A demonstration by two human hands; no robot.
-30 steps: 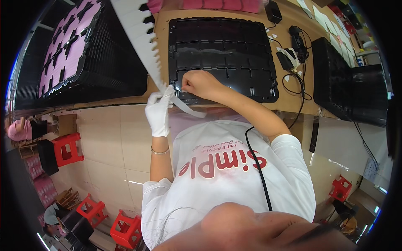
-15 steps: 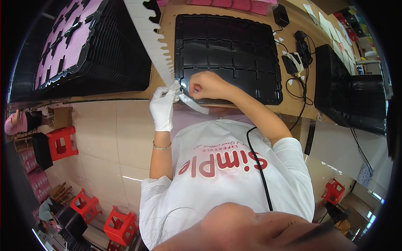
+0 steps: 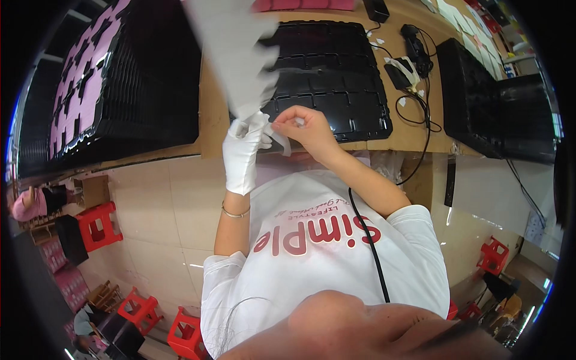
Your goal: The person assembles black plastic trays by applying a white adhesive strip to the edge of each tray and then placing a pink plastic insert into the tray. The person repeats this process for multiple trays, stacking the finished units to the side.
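My left hand (image 3: 242, 157), in a white glove, is closed on the lower end of a long white strip with a notched edge (image 3: 231, 54). The strip rises up and away from the glove, blurred by motion. Bare and pinched, my right hand (image 3: 311, 133) has its thumb and fingertips right beside the gloved fingers. What lies between those fingertips is too small to make out. A pale tail of the strip (image 3: 282, 144) hangs just below both hands. Beyond them a black plastic tray (image 3: 327, 78) with moulded ridges lies on the brown table, partly hidden by the strip.
A tall stack of black trays (image 3: 144, 90) with pink sheets on top stands at the left. More black trays (image 3: 474, 90) are at the right. Cables (image 3: 427, 114) and a black adapter (image 3: 377, 9) lie on the table (image 3: 414, 141). Red stools (image 3: 99, 225) stand on the floor.
The strip has swung closer and looks wider and blurred, covering more of the tray's left side. My right hand has shifted slightly, its fingers now extended in a pinch instead of curled.
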